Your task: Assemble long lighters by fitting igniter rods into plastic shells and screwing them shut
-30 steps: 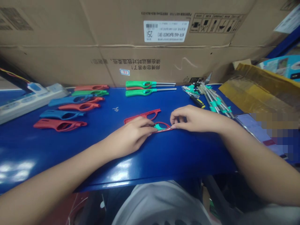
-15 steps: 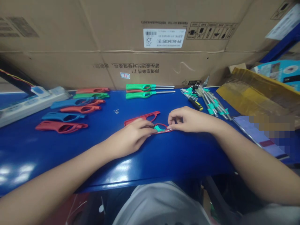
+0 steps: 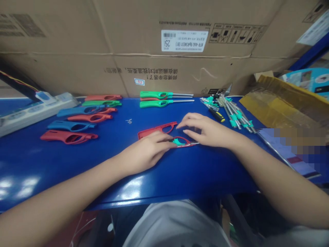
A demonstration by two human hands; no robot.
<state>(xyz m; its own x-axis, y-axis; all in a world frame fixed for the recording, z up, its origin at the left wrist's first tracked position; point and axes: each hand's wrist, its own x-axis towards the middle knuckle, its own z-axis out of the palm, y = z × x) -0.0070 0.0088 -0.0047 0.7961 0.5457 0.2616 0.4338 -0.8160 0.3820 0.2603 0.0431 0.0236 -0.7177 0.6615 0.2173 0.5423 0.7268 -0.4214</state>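
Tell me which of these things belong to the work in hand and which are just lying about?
Likely part of the work:
red shell at the left hand
teal insert
metal rod
second red shell
handles on the left
rods with teal pieces

Seemingly just lying about:
power strip
large cardboard
yellow-taped cardboard

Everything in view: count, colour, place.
Handle half, teal insert: 1, red, centre
Second handle half: 1, red, behind it
Handle shells: about 7, red/green/blue, left
Lighters: 3, green and red, back centre
Rod assemblies: several, silver/teal, back right
Screwdriver: 1, black/yellow, beside them
Tiny pieces: several, whitish, middle
Power strip: 1, white, left
Carton: 1, brown, back
Taped cardboard: 1, yellow, right
Printed box: 1, blue, right
Flat item: 1, purple, right
Table: 1, blue, below
Left hand: 1, bare, centre
Right hand: 1, bare, centre
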